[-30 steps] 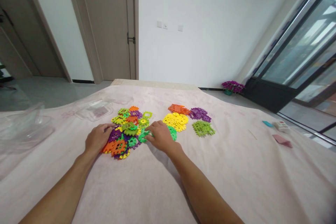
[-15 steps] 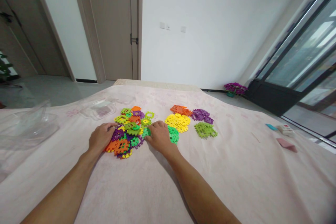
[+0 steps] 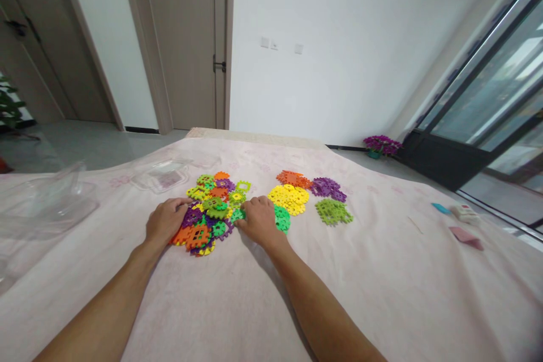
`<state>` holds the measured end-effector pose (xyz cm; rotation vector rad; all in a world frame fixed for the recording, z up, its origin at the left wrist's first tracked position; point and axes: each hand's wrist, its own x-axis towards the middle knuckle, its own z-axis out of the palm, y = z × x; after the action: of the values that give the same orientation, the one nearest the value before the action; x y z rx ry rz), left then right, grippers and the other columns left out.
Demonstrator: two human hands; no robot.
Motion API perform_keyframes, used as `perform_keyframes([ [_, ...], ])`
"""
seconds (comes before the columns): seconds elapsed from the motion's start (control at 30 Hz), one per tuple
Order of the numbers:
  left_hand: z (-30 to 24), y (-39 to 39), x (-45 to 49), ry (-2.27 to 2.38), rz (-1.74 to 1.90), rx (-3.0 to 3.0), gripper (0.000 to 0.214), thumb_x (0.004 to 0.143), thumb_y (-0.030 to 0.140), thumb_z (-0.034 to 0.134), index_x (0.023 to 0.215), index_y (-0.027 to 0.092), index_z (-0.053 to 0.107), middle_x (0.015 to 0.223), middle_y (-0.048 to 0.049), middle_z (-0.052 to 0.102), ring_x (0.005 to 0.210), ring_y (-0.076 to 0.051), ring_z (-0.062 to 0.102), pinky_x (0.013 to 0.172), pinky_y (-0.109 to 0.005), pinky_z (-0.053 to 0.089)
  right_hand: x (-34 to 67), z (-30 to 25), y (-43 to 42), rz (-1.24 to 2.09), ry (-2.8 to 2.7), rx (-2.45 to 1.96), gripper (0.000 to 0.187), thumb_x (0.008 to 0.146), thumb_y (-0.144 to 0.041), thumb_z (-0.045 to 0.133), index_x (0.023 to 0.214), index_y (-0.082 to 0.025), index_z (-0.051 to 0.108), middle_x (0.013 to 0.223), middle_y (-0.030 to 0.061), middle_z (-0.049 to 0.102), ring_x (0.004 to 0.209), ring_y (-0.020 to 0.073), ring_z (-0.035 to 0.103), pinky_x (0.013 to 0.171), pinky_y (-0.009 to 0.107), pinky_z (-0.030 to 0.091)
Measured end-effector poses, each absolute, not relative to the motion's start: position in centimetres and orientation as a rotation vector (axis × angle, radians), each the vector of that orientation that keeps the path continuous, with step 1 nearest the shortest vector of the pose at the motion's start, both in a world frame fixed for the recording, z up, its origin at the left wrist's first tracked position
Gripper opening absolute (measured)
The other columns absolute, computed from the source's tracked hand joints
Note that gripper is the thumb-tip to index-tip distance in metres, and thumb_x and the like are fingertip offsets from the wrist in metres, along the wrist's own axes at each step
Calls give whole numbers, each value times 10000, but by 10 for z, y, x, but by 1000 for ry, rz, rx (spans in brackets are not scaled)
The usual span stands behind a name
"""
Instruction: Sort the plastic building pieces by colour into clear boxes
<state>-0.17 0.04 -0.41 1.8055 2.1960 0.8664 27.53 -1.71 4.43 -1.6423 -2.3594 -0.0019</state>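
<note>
Mixed plastic interlocking pieces (image 3: 217, 203) in orange, purple, yellow and green lie in a loose pile on the pink cloth. My left hand (image 3: 166, 222) rests against the pile's left edge, fingers loosely extended, fingertips touching it near the purple pieces. On the pile's right side, my right hand (image 3: 259, 219) is closed, thumb and fingertips at a green gear-shaped piece (image 3: 238, 215). Partly hidden behind that hand is a stack of green round pieces (image 3: 281, 219). Beside it sit sorted groups: yellow pieces (image 3: 289, 199), orange pieces (image 3: 293, 179), purple pieces (image 3: 328, 188) and light-green square pieces (image 3: 334, 211).
Clear plastic containers (image 3: 163, 176) and crumpled clear packaging (image 3: 51, 203) lie to the left. Far right on the cloth (image 3: 382, 294) are a small blue item (image 3: 441, 208), a white box (image 3: 465, 213) and a pink piece (image 3: 466, 237).
The view has shifted slightly. Both hands stay in nearly the same places, and the piles look unchanged.
</note>
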Motion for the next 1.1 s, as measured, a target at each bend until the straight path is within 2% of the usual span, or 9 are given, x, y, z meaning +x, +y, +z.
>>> perform_keyframes([
  [0.2, -6, 2, -3, 2182, 839, 1814, 369, 896, 403, 456, 1084, 299, 755, 1255, -17, 707, 1155, -249, 628, 998, -342, 464, 273, 48, -18, 86, -2360, -1639, 320, 809, -454, 714, 1045, -239, 717, 1069, 90, 701, 1120, 293, 514, 976, 426, 330],
  [0.33, -7, 3, -4, 2187, 829, 1809, 375, 898, 410, 452, 1094, 300, 753, 1262, -23, 702, 1159, -249, 627, 995, -339, 463, 271, 46, -18, 118, -2356, -1628, 312, 824, -392, 690, 1098, -243, 687, 1064, 75, 714, 1105, 282, 524, 974, 416, 331],
  [0.53, -7, 2, -3, 2199, 812, 1819, 383, 898, 413, 444, 1093, 304, 755, 1274, -25, 696, 1163, -251, 626, 986, -341, 463, 273, 48, -17, 139, -2384, -1687, 337, 820, -452, 683, 1065, -220, 700, 1090, 107, 689, 1112, 305, 517, 950, 432, 349],
  [0.67, -6, 2, -2, 2191, 818, 1821, 386, 900, 409, 441, 1099, 299, 753, 1265, -28, 701, 1157, -249, 629, 983, -337, 466, 274, 47, -16, 175, -2336, -1634, 347, 772, -394, 735, 1079, -244, 674, 1051, 66, 703, 1083, 273, 545, 970, 414, 342],
  [0.8, -5, 0, -1, 2193, 830, 1819, 384, 897, 409, 445, 1093, 294, 755, 1259, -25, 704, 1153, -242, 634, 983, -325, 467, 276, 50, -13, 172, -2336, -1522, 283, 817, -347, 705, 1089, -271, 675, 964, 20, 729, 1018, 223, 599, 997, 394, 328],
  [0.87, -4, 0, -1, 2199, 825, 1814, 383, 895, 420, 449, 1090, 302, 756, 1264, -23, 701, 1150, -244, 636, 974, -326, 471, 283, 57, -10, 173, -2317, -1559, 233, 841, -342, 679, 1060, -265, 698, 944, 25, 741, 977, 218, 626, 939, 359, 365],
  [1.0, -3, 1, -2, 2197, 802, 1807, 382, 896, 417, 443, 1093, 319, 755, 1261, -18, 699, 1147, -256, 634, 949, -341, 479, 314, 78, 1, 279, -2222, -1713, 201, 842, -306, 644, 1008, -240, 736, 930, 34, 754, 863, 201, 660, 711, 272, 402],
  [1.1, -2, 1, -1, 2199, 798, 1799, 387, 899, 422, 439, 1095, 313, 754, 1266, -23, 695, 1153, -261, 628, 956, -348, 474, 340, 93, 4, 473, -2247, -1746, 173, 818, -281, 657, 952, -237, 758, 910, 16, 756, 807, 182, 666, 654, 250, 406],
])
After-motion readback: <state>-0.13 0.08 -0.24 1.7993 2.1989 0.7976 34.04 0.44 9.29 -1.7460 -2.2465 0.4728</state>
